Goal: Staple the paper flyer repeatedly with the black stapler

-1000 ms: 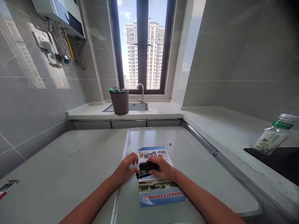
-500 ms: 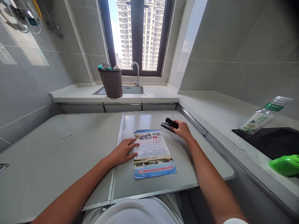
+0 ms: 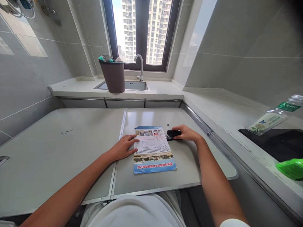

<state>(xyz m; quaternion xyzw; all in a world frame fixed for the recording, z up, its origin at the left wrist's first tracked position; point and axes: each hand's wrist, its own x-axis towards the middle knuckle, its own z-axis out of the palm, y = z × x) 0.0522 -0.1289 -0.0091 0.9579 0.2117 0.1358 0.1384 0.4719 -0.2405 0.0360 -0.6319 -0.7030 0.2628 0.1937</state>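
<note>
Resting on the sheet: left hand (image 3: 123,146), palm down, fingers spread, their tips over the left margin of the printed sheet (image 3: 152,148)
Printed sheet: flat on the table (image 3: 59,164), a little below the middle of the frame; blue bands at top and bottom, small photos near the top, text at mid-page, red characters low down
Right hand: right of centre, pinching the black stapler (image 3: 172,133) between thumb and fingers (image 3: 187,132); forearm comes up from the lower right of the frame
Black stapler: nose pointing left, right at the sheet's right edge; upper and lower arms parted at the nose; from where I stand I cannot tell whether paper sits between them
Dark bit (image 3: 168,125): tiny, on the table just above the stapler
Left half of table: short dark marks (image 3: 67,131), beyond the pale seam (image 3: 118,148) that runs left of the sheet
Sink end: purplish bin (image 3: 112,77) with teal-edged stuff at its mouth, standing in front of the sink (image 3: 136,85); curved faucet (image 3: 141,71) beside it, window frame (image 3: 141,34) behind, top centre
Right-hand counter (image 3: 213,104): clear bottle (image 3: 272,119) with green band, slanting in view, near a dark flat thing (image 3: 272,142); bright green item (image 3: 291,168) at lower right, partly cut off by the frame
</note>
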